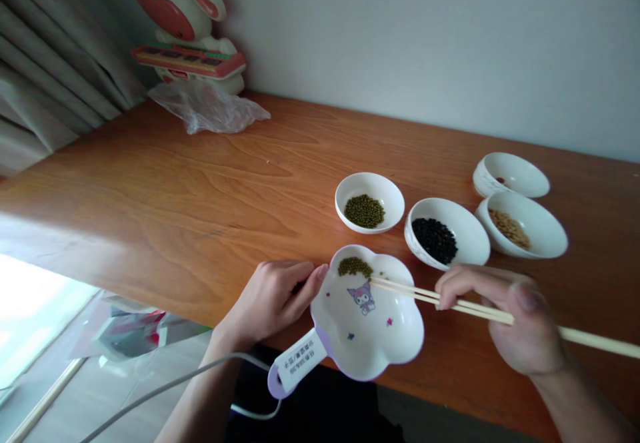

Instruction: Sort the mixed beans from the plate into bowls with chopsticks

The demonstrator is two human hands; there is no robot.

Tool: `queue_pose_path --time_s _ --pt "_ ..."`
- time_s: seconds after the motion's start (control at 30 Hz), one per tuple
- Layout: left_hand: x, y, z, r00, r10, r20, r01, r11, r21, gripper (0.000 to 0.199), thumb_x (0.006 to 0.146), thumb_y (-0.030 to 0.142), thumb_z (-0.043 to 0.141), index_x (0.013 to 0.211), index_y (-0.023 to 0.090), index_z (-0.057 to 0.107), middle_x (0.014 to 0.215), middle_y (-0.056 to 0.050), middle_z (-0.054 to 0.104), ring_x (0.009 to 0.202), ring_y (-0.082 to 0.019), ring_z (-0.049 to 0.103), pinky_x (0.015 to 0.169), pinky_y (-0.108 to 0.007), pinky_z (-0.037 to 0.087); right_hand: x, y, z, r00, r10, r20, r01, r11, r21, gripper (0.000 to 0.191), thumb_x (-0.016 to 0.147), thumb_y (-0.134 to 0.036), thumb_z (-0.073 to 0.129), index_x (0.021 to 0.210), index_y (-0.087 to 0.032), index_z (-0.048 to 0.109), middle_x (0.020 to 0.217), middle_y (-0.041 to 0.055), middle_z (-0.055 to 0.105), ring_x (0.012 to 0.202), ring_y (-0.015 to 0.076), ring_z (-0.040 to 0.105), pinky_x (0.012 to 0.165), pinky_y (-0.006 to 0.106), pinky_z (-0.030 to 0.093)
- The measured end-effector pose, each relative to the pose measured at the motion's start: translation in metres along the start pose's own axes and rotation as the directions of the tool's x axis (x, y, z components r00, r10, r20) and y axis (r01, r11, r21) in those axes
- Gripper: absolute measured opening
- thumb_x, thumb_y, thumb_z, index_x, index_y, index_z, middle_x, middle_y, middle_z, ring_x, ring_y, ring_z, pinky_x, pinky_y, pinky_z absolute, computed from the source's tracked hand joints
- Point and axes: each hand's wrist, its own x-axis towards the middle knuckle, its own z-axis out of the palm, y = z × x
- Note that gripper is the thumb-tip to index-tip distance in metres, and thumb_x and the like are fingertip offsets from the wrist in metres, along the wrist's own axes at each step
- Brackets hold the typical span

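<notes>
A white flower-shaped bowl (373, 343) with a lilac rim, a cartoon print and a labelled handle sits at the table's front edge, partly overhanging it. Small green mung beans (354, 267) are heaped at its far left side, with a few loose ones nearby. My left hand (280, 296) is closed at the bowl's left rim, thumb and forefinger tips against it; its other fingers are curled and partly hidden. My right hand (520, 323) grips a pair of light wooden chopsticks (425, 294). Their tips lie inside the bowl, close to the right end of the mung beans.
Beyond stand white bowls of mung beans (370, 180), black beans (475, 246) and tan beans (547, 233). Another white bowl (525, 176) holds a few reddish pieces. A toy keyboard (190, 63) and plastic bag (215, 110) are far left. A grey cable (200, 370) crosses my left forearm.
</notes>
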Motion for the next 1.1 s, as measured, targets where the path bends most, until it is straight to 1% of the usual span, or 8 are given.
queue_pose_path --time_s 0.2,0.47,0.73,0.9,1.03,1.1 --pt "0.0006 -0.0007 0.0007 1.0 0.006 -0.008 -0.006 1.0 0.006 0.045 0.114 0.036 0.043 0.073 0.019 0.048 0.064 0.003 0.053 0.055 -0.009 0.046 0.059 -0.025 0.035 0.0004 -0.0009 0.0041 1.0 -0.003 -0.025 0.003 1.0 0.003 0.073 0.104 -0.073 0.034 0.076 -0.025 0.081 0.074 0.0058 0.076 0.071 0.0239 0.068 0.07 0.035 0.049" --pt "0.0011 -0.0013 0.0012 1.0 0.001 -0.004 -0.001 1.0 0.008 0.045 0.114 0.036 0.043 0.073 0.019 0.048 0.064 0.004 0.052 0.056 -0.008 0.047 0.06 -0.025 0.035 -0.002 0.0014 0.0071 1.0 0.003 0.0 -0.003 0.999 -0.034 0.078 0.101 -0.081 0.029 0.079 -0.025 0.078 0.078 0.0053 0.075 0.074 0.0244 0.068 0.073 0.036 0.047" --pt "0.0008 0.0013 -0.0005 1.0 0.016 -0.018 -0.016 1.0 0.003 0.046 0.114 0.035 0.044 0.072 0.019 0.051 0.062 0.003 0.053 0.054 -0.008 0.045 0.056 -0.024 0.035 -0.0041 0.0047 0.0068 1.0 0.005 0.007 -0.004 0.998 -0.067 0.081 0.099 -0.084 0.025 0.078 -0.024 0.075 0.078 0.0069 0.073 0.074 0.0259 0.067 0.072 0.038 0.048" --pt "0.0006 0.0011 -0.0004 1.0 0.006 -0.011 -0.006 1.0 0.003 0.046 0.114 0.036 0.044 0.072 0.019 0.048 0.062 0.004 0.052 0.054 -0.008 0.046 0.058 -0.024 0.035 -0.005 0.0071 0.0067 1.0 -0.017 -0.026 0.016 0.998 -0.062 0.082 0.103 -0.079 0.024 0.076 -0.023 0.078 0.075 0.009 0.074 0.073 0.0261 0.068 0.072 0.039 0.051" --pt "0.0007 0.0009 -0.0002 1.0 -0.007 -0.004 0.007 1.0 -0.002 0.045 0.114 0.037 0.044 0.073 0.019 0.048 0.063 0.004 0.052 0.055 -0.008 0.046 0.059 -0.025 0.034 -0.0005 0.0058 0.0089 0.995 -0.078 -0.056 0.077 0.997 -0.008 0.078 0.106 -0.072 0.028 0.074 -0.022 0.08 0.07 0.0081 0.074 0.066 0.0236 0.067 0.067 0.037 0.05" --pt "0.001 0.0011 -0.0004 1.0 -0.011 -0.005 0.011 1.0 -0.007 0.045 0.114 0.037 0.044 0.073 0.019 0.048 0.064 0.004 0.052 0.055 -0.008 0.046 0.059 -0.025 0.034 0.0027 0.0045 0.0102 0.993 -0.108 -0.052 0.109 0.994 0.022 0.076 0.107 -0.069 0.03 0.074 -0.022 0.081 0.068 0.0081 0.074 0.063 0.0232 0.066 0.064 0.037 0.05"
